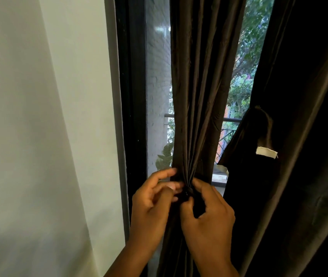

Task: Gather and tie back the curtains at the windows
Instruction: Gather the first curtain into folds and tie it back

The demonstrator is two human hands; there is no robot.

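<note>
Fingers and thumb of the right hand (207, 214) curl narrowly around the pinched waist of a dark brown curtain (199, 86), gripping the bunched folds where they narrow to a tight neck. Just beside them, the left hand (153, 202) comes in from the other side, its fingers (165, 173) loosely spread, the fingertips touching the edge of the gathered cloth at the same point; whether they pinch a tie there cannot be told, as the spot between the two hands is dark. Above the fingers the curtain fans upward in long pleats across the window (157, 96); below them it falls between the wrists. To the left of the hands stands the black window frame (133, 96), and beyond it a pale wall (39, 116). To the right of the hands hangs a second dark curtain (309, 116), a white label (267, 152) sewn to one folded flap. Past the glass, above and behind the fingers, show a balcony railing (229, 119) and green trees (255, 37).
</note>
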